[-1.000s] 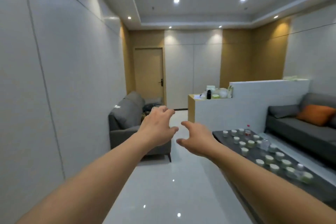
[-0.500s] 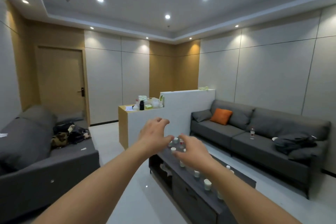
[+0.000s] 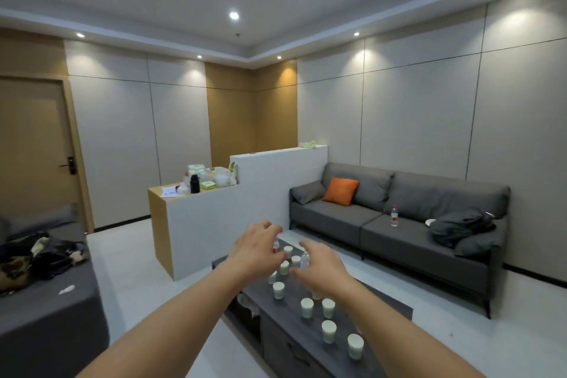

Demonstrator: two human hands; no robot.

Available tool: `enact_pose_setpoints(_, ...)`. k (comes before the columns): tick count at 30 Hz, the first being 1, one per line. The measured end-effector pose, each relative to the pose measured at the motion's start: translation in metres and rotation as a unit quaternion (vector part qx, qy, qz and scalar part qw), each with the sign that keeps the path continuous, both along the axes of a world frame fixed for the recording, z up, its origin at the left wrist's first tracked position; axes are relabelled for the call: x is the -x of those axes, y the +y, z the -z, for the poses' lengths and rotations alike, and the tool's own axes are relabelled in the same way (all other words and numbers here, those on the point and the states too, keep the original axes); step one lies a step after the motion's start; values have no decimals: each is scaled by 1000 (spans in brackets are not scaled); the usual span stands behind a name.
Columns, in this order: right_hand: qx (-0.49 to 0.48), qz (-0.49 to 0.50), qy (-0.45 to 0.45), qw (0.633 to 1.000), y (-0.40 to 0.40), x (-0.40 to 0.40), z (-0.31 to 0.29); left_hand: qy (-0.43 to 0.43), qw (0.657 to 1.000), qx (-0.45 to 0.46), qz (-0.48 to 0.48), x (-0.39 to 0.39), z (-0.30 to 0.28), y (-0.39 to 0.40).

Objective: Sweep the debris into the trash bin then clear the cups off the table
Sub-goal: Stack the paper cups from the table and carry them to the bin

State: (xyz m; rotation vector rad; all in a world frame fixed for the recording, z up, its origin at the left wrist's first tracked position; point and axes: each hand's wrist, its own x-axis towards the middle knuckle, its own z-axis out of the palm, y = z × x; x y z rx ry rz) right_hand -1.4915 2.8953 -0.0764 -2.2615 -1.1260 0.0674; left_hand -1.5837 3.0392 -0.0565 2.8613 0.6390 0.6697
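Both bare forearms reach forward from the bottom of the view, raised in the air above the low dark grey coffee table (image 3: 395,308). The left hand (image 3: 256,250) is seen from the back, its fingers loosely bent and spread, holding nothing. The right hand (image 3: 323,267) sits just beside it, slightly lower and nearer the camera, its fingers also relaxed and lightly curved, with nothing in its grasp. The two hands are close together but not touching, and neither touches the table.

White paper cups (image 3: 329,331) stand upright, scattered along the tabletop from its near end to its far end; several show in the gap between the hands. A small clear bottle (image 3: 304,259) stands among the far cups, partly hidden by the right hand.

Beyond the table a white partition counter (image 3: 214,224) carries assorted containers. A long grey sofa (image 3: 352,218) along the right wall holds an orange cushion (image 3: 340,191), a water bottle (image 3: 394,216) and a dark bundled garment (image 3: 460,225). Another grey sofa (image 3: 46,316) with clutter on it lies at the left.
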Motion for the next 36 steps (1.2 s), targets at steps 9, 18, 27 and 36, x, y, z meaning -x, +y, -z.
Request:
enact_pose_setpoints(9,26,19,47,998,68,-135,50,36,998,39,23,-126,52,70)
enact_pose_setpoints(18,120,94,119,981,118,-224,153,111,988,75,78,-222,156,158)
enact_pose_setpoints(27,141,218,215,941,171,-275,226,191,962,115,160,-309,225,241)
enact_pose_setpoints(36,184,283,274,900,179,-313,299,258,929,138,227,-391,291,263)
